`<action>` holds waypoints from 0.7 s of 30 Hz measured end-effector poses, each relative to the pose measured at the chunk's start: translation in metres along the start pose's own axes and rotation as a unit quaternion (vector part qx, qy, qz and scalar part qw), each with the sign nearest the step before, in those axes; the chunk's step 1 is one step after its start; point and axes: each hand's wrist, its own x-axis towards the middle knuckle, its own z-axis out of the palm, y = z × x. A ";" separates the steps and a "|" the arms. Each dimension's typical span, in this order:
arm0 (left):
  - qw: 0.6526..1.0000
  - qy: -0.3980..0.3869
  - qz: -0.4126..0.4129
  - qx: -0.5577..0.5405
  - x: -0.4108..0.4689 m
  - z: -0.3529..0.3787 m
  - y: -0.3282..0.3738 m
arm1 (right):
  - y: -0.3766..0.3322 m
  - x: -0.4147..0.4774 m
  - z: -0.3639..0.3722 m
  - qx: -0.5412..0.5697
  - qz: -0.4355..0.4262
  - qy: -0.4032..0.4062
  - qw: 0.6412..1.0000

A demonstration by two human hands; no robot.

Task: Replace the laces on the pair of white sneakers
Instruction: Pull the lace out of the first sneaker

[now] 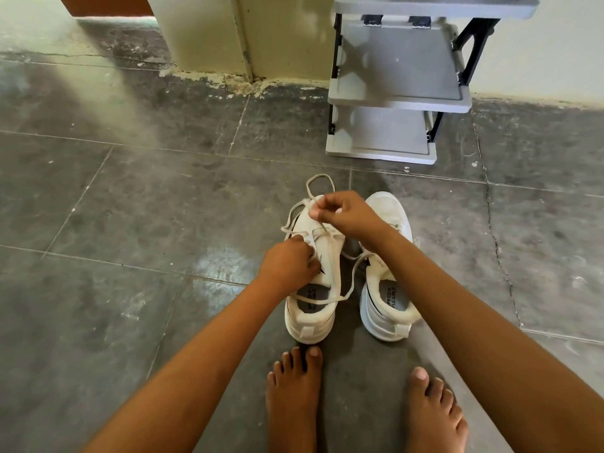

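Both sneakers appear laced; early stage. Left hand (287,263) pinches lace (322,301) at left sneaker (310,325) eyelets, right hand (346,214) pinches same lace near toe. Right sneaker (389,204) waiting; new laces unseen.

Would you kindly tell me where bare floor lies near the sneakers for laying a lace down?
Free: floor left of the left sneaker, right of the right sneaker, and between the toes and the grey rack. Crowded: the gap between the sneakers, crossed by the lace, and the strip before the bare feet.
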 end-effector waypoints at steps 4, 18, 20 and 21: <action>1.000 0.009 -0.003 -0.010 0.000 -0.002 -0.002 | 0.001 0.000 0.003 0.089 0.008 0.034 0.995; 0.999 0.010 0.015 0.038 0.004 -0.003 -0.001 | 0.021 0.001 0.024 -0.485 -0.118 0.062 0.864; 0.999 0.006 0.004 0.039 0.005 -0.003 0.000 | 0.021 -0.005 0.026 -0.467 -0.167 0.100 0.863; 0.999 0.002 -0.001 0.041 0.006 -0.003 0.000 | 0.021 -0.007 0.026 -0.450 -0.184 0.120 0.865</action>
